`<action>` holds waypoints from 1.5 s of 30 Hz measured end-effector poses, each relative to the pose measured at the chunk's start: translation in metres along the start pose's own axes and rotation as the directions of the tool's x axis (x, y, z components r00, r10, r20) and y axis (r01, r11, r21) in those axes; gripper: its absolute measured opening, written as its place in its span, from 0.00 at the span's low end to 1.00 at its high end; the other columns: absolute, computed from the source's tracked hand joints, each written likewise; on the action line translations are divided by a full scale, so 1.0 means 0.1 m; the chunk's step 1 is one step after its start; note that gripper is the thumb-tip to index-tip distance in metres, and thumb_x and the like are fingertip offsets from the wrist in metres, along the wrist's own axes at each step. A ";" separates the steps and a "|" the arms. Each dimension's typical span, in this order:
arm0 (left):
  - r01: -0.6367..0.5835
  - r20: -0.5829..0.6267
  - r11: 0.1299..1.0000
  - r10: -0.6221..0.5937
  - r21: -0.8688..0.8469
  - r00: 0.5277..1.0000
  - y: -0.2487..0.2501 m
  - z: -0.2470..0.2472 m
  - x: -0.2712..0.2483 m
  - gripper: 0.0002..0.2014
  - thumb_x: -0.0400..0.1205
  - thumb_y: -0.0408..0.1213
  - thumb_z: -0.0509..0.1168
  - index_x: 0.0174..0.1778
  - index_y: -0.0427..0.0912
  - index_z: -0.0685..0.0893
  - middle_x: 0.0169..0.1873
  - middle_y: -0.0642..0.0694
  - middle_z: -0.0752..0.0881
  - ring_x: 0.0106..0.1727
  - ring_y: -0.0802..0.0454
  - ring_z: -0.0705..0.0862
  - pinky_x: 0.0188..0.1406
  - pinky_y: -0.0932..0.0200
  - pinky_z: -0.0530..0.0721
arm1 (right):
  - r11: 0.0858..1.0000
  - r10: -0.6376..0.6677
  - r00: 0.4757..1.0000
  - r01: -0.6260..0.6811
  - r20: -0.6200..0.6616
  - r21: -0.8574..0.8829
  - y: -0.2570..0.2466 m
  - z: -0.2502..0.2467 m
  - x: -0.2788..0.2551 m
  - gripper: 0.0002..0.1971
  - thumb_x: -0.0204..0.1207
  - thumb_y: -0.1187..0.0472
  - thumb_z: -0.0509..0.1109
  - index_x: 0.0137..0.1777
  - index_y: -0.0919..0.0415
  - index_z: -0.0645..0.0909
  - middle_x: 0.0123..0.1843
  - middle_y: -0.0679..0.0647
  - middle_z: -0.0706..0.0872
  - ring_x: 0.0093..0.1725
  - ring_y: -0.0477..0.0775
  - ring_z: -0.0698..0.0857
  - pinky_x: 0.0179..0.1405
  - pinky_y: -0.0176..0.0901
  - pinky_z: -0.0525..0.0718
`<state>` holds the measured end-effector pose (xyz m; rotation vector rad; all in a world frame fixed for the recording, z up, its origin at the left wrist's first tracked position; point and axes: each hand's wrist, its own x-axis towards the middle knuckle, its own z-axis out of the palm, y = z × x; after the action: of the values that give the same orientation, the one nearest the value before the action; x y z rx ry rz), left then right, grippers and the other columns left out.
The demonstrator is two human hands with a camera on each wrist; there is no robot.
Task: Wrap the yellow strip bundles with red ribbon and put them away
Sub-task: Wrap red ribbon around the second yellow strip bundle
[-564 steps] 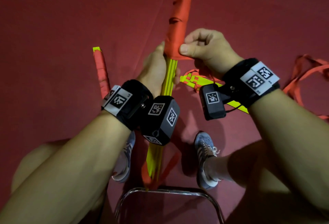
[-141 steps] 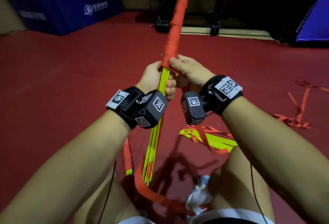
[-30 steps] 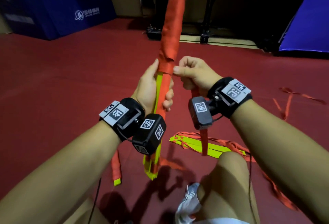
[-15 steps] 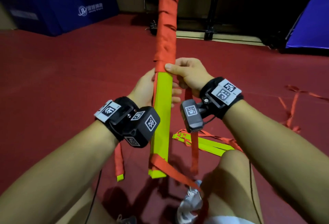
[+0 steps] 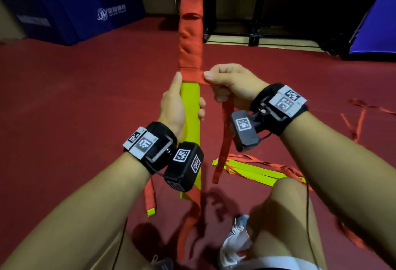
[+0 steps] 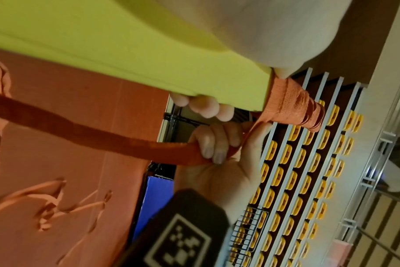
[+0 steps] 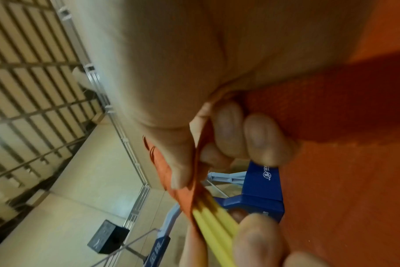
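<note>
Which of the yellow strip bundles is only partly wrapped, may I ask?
The upright bundle in the left hand: ribbon covers its top, bare yellow below. The floor pile lies loose; the floor bundle is nearly covered.

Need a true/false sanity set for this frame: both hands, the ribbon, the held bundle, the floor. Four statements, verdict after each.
1. The left hand grips the bare yellow part of the bundle. True.
2. The right hand holds nothing. False: it pinches the red ribbon at the lower edge of the wrap.
3. The bundle is wrapped along its whole length. False: only the upper part is covered; the lower part is bare yellow.
4. Loose yellow strips lie on the floor. True.
</note>
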<state>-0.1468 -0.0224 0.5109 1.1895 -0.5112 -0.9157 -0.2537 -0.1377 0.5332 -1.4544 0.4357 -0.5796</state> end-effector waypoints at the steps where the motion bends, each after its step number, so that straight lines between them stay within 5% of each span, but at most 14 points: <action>1: 0.028 0.056 0.998 -0.025 -0.053 0.998 0.03 0.00 -0.04 0.29 0.89 0.63 0.51 0.42 0.41 0.81 0.26 0.42 0.80 0.20 0.46 0.75 0.23 0.60 0.75 | 1.000 0.017 1.000 -0.017 0.015 0.012 0.01 -0.02 -0.02 0.15 0.83 0.66 0.68 0.34 0.59 0.72 0.23 0.48 0.69 0.20 0.44 0.62 0.23 0.35 0.61; 6: 0.130 0.219 0.991 -0.122 -0.023 0.968 0.13 0.07 -0.15 0.29 0.90 0.64 0.46 0.42 0.45 0.78 0.22 0.47 0.76 0.16 0.52 0.71 0.20 0.66 0.72 | 0.999 0.024 0.999 -0.025 0.031 0.041 0.09 -0.06 -0.08 0.15 0.79 0.62 0.70 0.33 0.58 0.69 0.22 0.47 0.67 0.20 0.43 0.61 0.22 0.36 0.56; 10: 0.227 0.329 0.972 -0.233 0.057 0.915 0.13 0.09 -0.19 0.30 0.88 0.66 0.44 0.35 0.45 0.72 0.17 0.49 0.71 0.13 0.53 0.67 0.20 0.67 0.69 | 0.994 0.016 0.999 -0.021 0.048 0.106 0.14 -0.05 -0.14 0.03 0.78 0.61 0.73 0.43 0.56 0.82 0.27 0.48 0.72 0.18 0.40 0.62 0.18 0.33 0.58; 14: 0.375 0.498 0.926 -0.346 0.046 0.795 0.09 0.08 -0.15 0.38 0.88 0.65 0.39 0.23 0.42 0.72 0.14 0.48 0.68 0.11 0.52 0.66 0.20 0.68 0.69 | 0.998 0.044 0.995 -0.048 0.091 0.044 0.12 0.04 -0.21 0.13 0.81 0.52 0.70 0.59 0.59 0.78 0.28 0.50 0.84 0.21 0.43 0.69 0.19 0.32 0.60; 16: 0.390 0.522 0.917 -0.371 0.079 0.768 0.08 0.10 -0.14 0.39 0.88 0.64 0.38 0.22 0.41 0.75 0.16 0.46 0.71 0.13 0.51 0.69 0.22 0.66 0.72 | 0.999 0.039 0.996 -0.041 0.083 0.021 0.08 0.08 -0.23 0.09 0.84 0.55 0.67 0.49 0.61 0.78 0.23 0.49 0.81 0.17 0.41 0.72 0.15 0.30 0.65; 20: 0.334 0.297 0.940 -0.338 0.063 0.893 0.10 0.16 -0.13 0.29 0.88 0.58 0.54 0.32 0.37 0.80 0.24 0.41 0.82 0.20 0.45 0.82 0.22 0.60 0.84 | 0.998 -0.011 1.000 0.009 0.029 0.056 0.06 0.13 -0.19 0.11 0.84 0.59 0.71 0.40 0.62 0.81 0.25 0.58 0.77 0.16 0.51 0.74 0.16 0.34 0.72; 23: 0.335 0.260 0.939 -0.344 0.079 0.902 0.08 0.11 -0.12 0.30 0.87 0.60 0.57 0.40 0.34 0.87 0.34 0.35 0.89 0.29 0.40 0.90 0.26 0.49 0.89 | 0.999 -0.052 0.994 0.051 -0.095 -0.021 0.09 0.18 -0.15 0.14 0.82 0.61 0.74 0.35 0.61 0.79 0.23 0.56 0.75 0.15 0.49 0.71 0.15 0.30 0.67; 26: 0.292 0.224 0.955 -0.295 0.046 0.929 0.04 0.02 -0.11 0.35 0.88 0.63 0.50 0.44 0.36 0.89 0.33 0.35 0.89 0.33 0.39 0.89 0.43 0.48 0.86 | 0.978 -0.161 0.958 0.123 -0.237 -0.166 0.10 0.17 -0.07 0.12 0.79 0.62 0.77 0.34 0.61 0.82 0.22 0.48 0.76 0.17 0.43 0.66 0.16 0.33 0.61; 28: 0.171 0.138 0.983 -0.179 0.067 0.974 0.00 0.03 -0.10 0.30 0.90 0.61 0.50 0.54 0.37 0.85 0.30 0.39 0.87 0.32 0.41 0.86 0.39 0.50 0.84 | 0.964 -0.212 0.932 0.149 -0.295 -0.222 0.11 0.18 -0.05 0.12 0.76 0.61 0.79 0.37 0.68 0.84 0.27 0.53 0.75 0.20 0.44 0.65 0.18 0.36 0.61; 32: 0.017 -0.067 0.994 -0.010 0.105 0.998 -0.05 0.10 -0.05 0.28 0.89 0.61 0.54 0.44 0.39 0.85 0.24 0.37 0.83 0.22 0.42 0.80 0.26 0.56 0.79 | 0.956 -0.249 0.919 0.183 -0.304 -0.230 0.04 0.25 -0.04 0.16 0.74 0.61 0.82 0.29 0.55 0.80 0.22 0.43 0.74 0.20 0.46 0.66 0.18 0.38 0.62; 38: -0.019 0.030 1.000 0.019 -0.004 0.999 0.03 0.14 -0.06 0.38 0.89 0.62 0.47 0.55 0.30 0.89 0.22 0.38 0.76 0.19 0.45 0.72 0.19 0.61 0.71 | 0.937 -0.249 0.954 0.195 -0.166 -0.289 -0.06 0.20 -0.10 0.14 0.81 0.58 0.75 0.36 0.63 0.80 0.27 0.52 0.81 0.17 0.47 0.69 0.18 0.35 0.62; 45: 0.131 0.172 0.989 -0.118 -0.067 0.978 0.19 0.13 -0.10 0.36 0.85 0.65 0.46 0.26 0.38 0.77 0.19 0.44 0.74 0.17 0.47 0.71 0.24 0.61 0.69 | 0.988 -0.143 0.974 0.150 -0.175 0.027 0.07 0.03 -0.12 0.13 0.80 0.65 0.73 0.34 0.62 0.79 0.24 0.52 0.74 0.17 0.44 0.65 0.20 0.31 0.59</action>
<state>-0.1561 -0.0193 0.5337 1.0881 -0.5346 -1.1407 -0.2607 -0.1274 0.5252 -1.4105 0.4521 -0.8331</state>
